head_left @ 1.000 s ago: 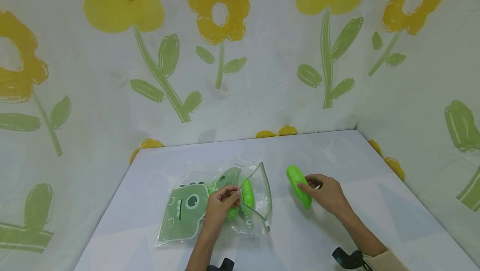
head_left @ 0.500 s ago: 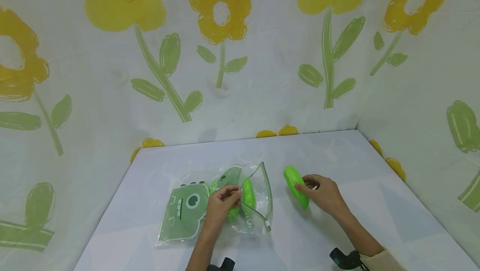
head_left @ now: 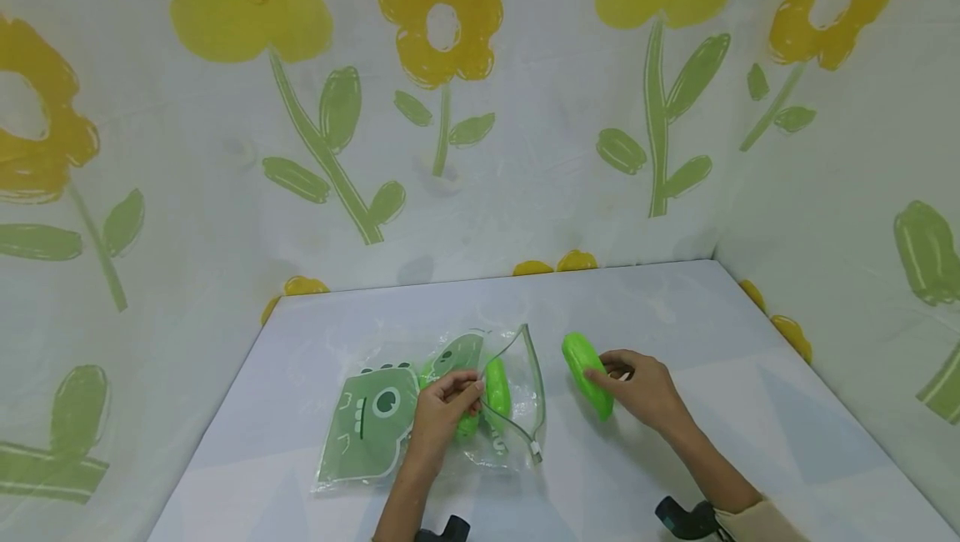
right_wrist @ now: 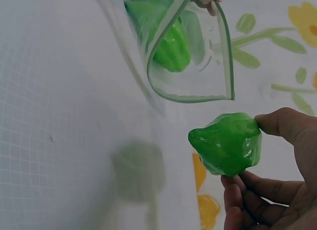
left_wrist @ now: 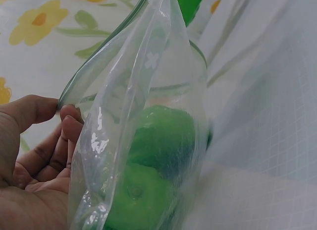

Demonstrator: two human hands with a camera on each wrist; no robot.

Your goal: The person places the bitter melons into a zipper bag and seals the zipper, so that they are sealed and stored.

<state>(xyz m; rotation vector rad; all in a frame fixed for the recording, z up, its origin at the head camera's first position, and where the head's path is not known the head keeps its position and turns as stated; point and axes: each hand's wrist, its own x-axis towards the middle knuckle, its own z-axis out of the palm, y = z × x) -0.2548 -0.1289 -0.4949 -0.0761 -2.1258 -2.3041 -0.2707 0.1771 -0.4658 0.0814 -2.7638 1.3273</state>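
Note:
My left hand pinches the upper rim of a clear zip bag printed with a green dinosaur. The bag's mouth gapes to the right, with a slider on its green edge. Inside lie glossy green cucumber-shaped pieces; in the left wrist view at least two such pieces show through the plastic. My right hand holds another cucumber-shaped piece between thumb and fingers, to the right of the mouth and apart from it. In the right wrist view this piece looks ridged with a pointed end.
The bag lies on a white table with pale grey-blue shapes. Behind it and along the sides hangs a white cloth with yellow flowers. Dark camera mounts sit at my wrists.
My right hand has moved slightly left with the cucumber-shaped piece, closer to the bag's mouth. My left hand and the bag have stayed in place.

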